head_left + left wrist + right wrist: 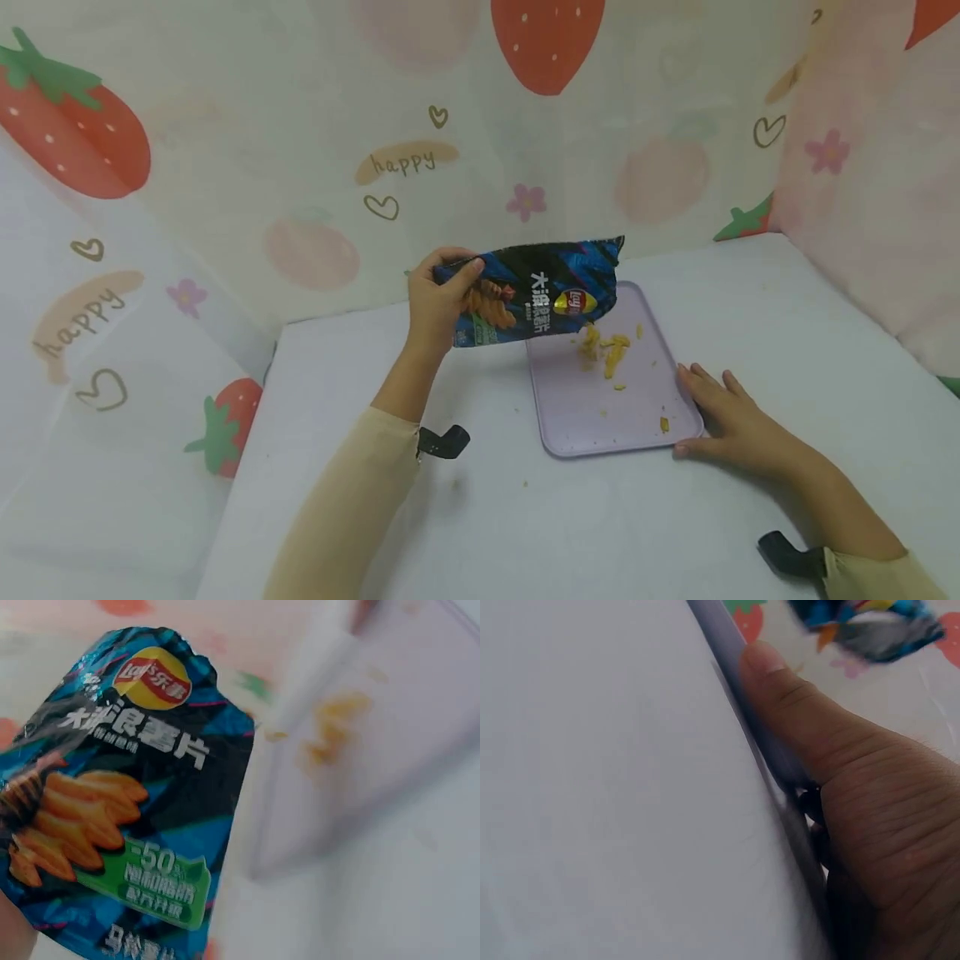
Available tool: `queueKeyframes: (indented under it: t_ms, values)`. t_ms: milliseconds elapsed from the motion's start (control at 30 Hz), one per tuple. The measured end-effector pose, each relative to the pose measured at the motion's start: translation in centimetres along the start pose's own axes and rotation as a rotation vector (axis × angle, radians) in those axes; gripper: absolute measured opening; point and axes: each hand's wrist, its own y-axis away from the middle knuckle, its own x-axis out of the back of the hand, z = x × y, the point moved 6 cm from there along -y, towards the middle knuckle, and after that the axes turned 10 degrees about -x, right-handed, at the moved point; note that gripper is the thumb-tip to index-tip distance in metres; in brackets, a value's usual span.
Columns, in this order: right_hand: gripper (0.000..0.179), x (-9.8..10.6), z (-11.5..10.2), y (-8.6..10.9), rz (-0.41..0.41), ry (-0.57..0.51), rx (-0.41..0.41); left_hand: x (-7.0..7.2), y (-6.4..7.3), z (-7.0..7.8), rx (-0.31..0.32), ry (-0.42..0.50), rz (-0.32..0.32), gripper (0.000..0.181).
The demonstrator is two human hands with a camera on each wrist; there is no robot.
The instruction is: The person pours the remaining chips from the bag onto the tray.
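My left hand (442, 292) grips the closed end of a blue-and-black chip bag (536, 292), thumb on its front. The bag is held sideways in the air, its open end overlapping the far part of a lilac tray (558, 429) in the head view. Below the bag's mouth, yellow chip pieces (613, 358) gather on the tray, some blurred. At the tray's near right corner, my right hand (738, 425) holds the rim between thumb and fingers. In the right wrist view the thumb (795, 705) lies along the tray's edge; the other fingers are mostly hidden.
The tray lies flat on a white table (465, 533). A few crumbs dot the table left of it. Behind and to both sides hang sheets (480, 183) printed with strawberries. Black straps with mounts (444, 442) sit on both wrists.
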Motion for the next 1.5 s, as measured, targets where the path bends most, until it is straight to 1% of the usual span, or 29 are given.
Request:
queueKeyframes:
  t_ms: [100, 133, 200, 267, 300, 333, 400, 467, 500, 567, 633, 667, 700, 767, 867, 933, 1000, 1033, 1067, 1200, 1233, 1300, 1367, 1467, 1500]
  values:
    - [0.115, 0.0, 0.0, 0.0, -0.01, 0.0, -0.012, -0.3, 0.3, -0.4, 0.018, -0.03, -0.047, 0.007]
    - [0.116, 0.0, -0.1, 0.0, -0.015, -0.002, -0.017, -0.3, 0.3, -0.4, 0.013, -0.033, -0.044, 0.006]
    - [0.116, -0.1, -0.1, 0.0, -0.017, -0.008, -0.017, -0.1, 0.2, -0.3, -0.018, -0.022, -0.014, 0.007]
    - [0.115, 0.0, -0.2, 0.0, -0.012, -0.005, -0.014, -0.1, 0.0, -0.3, -0.043, -0.012, -0.011, 0.008]
    - [0.115, 0.0, -0.2, -0.1, -0.013, -0.001, -0.017, -0.2, 0.0, -0.3, -0.051, -0.014, -0.02, 0.008]
    - [0.116, 0.0, -0.2, -0.1, -0.016, -0.002, -0.018, -0.2, 0.0, -0.4, -0.052, -0.014, -0.03, 0.007]
    - [0.116, -0.1, -0.2, -0.2, -0.027, -0.001, -0.025, -0.1, 0.1, -0.6, -0.051, -0.018, -0.03, 0.006]
    - [0.117, -0.2, -0.1, -0.3, -0.036, 0.002, -0.031, 0.2, 0.1, -0.8, -0.052, -0.008, 0.002, 0.007]
    - [0.117, -0.2, -0.1, -0.4, -0.034, 0.005, -0.029, 0.3, 0.1, -1.0, -0.045, 0.002, 0.02, 0.007]
    - [0.117, -0.1, -0.2, -0.5, -0.022, 0.008, -0.022, 0.6, 0.3, -1.5, -0.01, 0.007, 0.042, 0.008]
    - [0.117, -0.1, -0.2, -0.5, -0.019, 0.01, -0.021, 0.7, 0.6, -2.3, 0.033, 0.005, 0.039, 0.008]
    - [0.117, -0.2, -0.2, -0.4, -0.021, 0.007, -0.021, 0.8, 0.7, -2.5, 0.044, 0.003, 0.04, 0.009]
    - [0.117, -0.3, -0.2, -0.4, -0.027, 0.005, -0.024, 0.9, 0.8, -2.5, 0.039, -0.007, 0.042, 0.01]
    - [0.117, -0.4, -0.1, -0.3, -0.027, 0.003, -0.024, 1.1, 0.8, -2.5, 0.007, -0.018, 0.047, 0.012]
    - [0.116, -0.6, -0.1, -0.3, -0.02, -0.005, -0.022, 1.2, 0.8, -2.2, -0.036, -0.051, 0.024, 0.013]
    - [0.116, -0.7, -0.1, -0.4, -0.017, -0.006, -0.02, 1.2, 0.9, -1.8, -0.046, -0.07, 0.011, 0.012]
    - [0.117, -0.7, -0.1, -0.6, -0.022, -0.003, -0.018, 1.3, 1.0, -1.0, -0.067, -0.085, 0.013, 0.012]
    - [0.117, -0.7, -0.2, -0.8, -0.028, -0.001, -0.015, 1.4, 1.0, -0.8, -0.077, -0.097, 0.016, 0.012]
    - [0.117, -0.6, -0.2, -0.9, -0.029, 0.003, -0.013, 1.4, 1.1, -0.8, -0.08, -0.111, 0.013, 0.013]
    - [0.118, -0.5, -0.4, -1.3, -0.044, -0.002, -0.026, 1.7, 1.4, -1.4, -0.054, -0.144, -0.009, 0.015]
    - [0.118, -0.6, -0.5, -1.2, -0.047, -0.006, -0.027, 1.8, 1.4, -1.5, -0.042, -0.141, -0.002, 0.014]
    - [0.117, -0.6, -0.4, -1.0, -0.037, -0.002, -0.025, 1.9, 1.2, -1.0, -0.052, -0.116, 0.017, 0.014]
    - [0.117, -0.5, -0.3, -0.7, -0.024, 0.004, -0.018, 1.7, 0.9, -0.5, -0.071, -0.107, 0.008, 0.013]
    - [0.116, -0.3, -0.1, -0.4, -0.019, 0.006, -0.019, 1.1, 0.7, -0.8, -0.059, -0.112, -0.019, 0.011]
    - [0.117, -0.3, -0.1, -0.4, -0.02, 0.004, -0.021, 1.0, 0.8, -0.9, -0.051, -0.113, -0.018, 0.01]
